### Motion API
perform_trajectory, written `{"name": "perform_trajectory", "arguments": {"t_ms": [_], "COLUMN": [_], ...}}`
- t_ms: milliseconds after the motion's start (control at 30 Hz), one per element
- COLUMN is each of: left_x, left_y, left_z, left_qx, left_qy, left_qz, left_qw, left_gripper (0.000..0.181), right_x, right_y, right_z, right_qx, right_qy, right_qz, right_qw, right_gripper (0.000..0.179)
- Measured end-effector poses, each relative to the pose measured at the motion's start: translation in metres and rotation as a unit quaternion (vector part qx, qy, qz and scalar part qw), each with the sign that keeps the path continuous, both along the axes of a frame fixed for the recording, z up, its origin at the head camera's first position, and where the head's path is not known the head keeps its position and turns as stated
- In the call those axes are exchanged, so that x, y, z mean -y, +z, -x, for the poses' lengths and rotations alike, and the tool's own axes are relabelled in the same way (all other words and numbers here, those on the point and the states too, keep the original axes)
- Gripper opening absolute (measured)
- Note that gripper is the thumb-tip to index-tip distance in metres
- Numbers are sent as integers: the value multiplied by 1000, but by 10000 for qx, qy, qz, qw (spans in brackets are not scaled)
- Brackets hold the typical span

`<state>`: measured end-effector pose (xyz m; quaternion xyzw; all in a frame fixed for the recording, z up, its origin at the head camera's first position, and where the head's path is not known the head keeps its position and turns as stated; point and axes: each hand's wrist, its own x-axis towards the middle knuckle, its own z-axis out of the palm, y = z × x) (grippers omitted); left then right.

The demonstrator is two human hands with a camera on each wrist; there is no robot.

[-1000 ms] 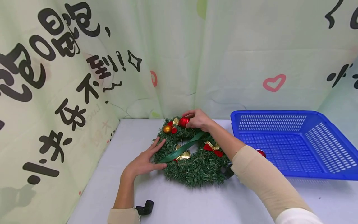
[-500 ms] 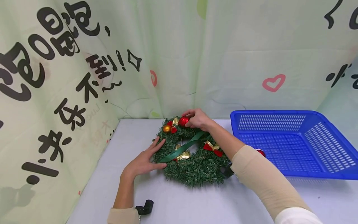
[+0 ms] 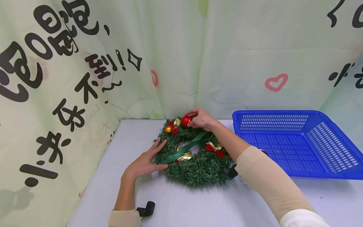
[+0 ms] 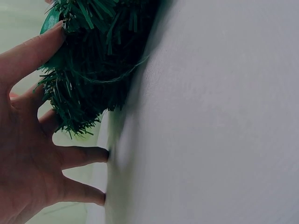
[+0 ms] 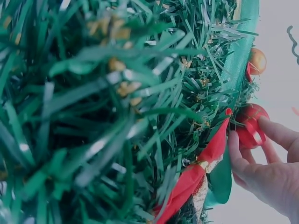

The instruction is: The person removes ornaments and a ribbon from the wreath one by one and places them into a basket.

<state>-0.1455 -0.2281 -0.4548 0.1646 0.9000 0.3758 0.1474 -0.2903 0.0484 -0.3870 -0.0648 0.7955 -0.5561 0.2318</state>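
Note:
A green wreath (image 3: pixel 195 171) lies on the table, with a green ribbon (image 3: pixel 181 152) slanting across its centre. Its left edge is met by my left hand (image 3: pixel 144 162), fingers spread. In the left wrist view the thumb (image 4: pixel 35 51) presses the needles and two fingertips reach the tabletop. At the wreath's far side my right hand (image 3: pixel 202 119) pinches a shiny red ball ornament (image 5: pixel 251 125) between thumb and fingers. Left of that ball sit a gold ball ornament (image 3: pixel 168 129) and a red-and-gold bow. Another red-and-gold bow (image 3: pixel 214 149) is on the wreath's right side.
A blue plastic basket (image 3: pixel 286 119) stands on the right of the white table (image 3: pixel 170 208). A small red item (image 3: pixel 263 152) shows beside it, partly behind the right forearm. Behind the table hangs a pale green curtain (image 3: pixel 221 63) with black lettering.
The head view has shifted slightly. Both hands keep their places on the wreath, and the right hand still pinches the red ball ornament.

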Motion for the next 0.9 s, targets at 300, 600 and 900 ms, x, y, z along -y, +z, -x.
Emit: {"name": "perform_trajectory", "arguments": {"t_ms": [300, 600, 900], "left_x": [0, -2, 0], "left_y": [0, 0, -3], "left_z": [1, 3, 3], "left_qx": [-28, -48, -22], "left_qy": [-24, -66, -40], "left_qz": [29, -30, 5], "left_qw": [10000, 10000, 10000], "left_gripper": [97, 97, 96], "right_x": [-4, -16, -23], "right_y": [4, 11, 18], "right_z": [-1, -5, -13], "right_qx": [33, 6, -57], "right_qy": [-4, -30, 17], "right_qz": [104, 286, 569], "right_qw": [9999, 9996, 9984], "right_gripper": [58, 59, 60]}}
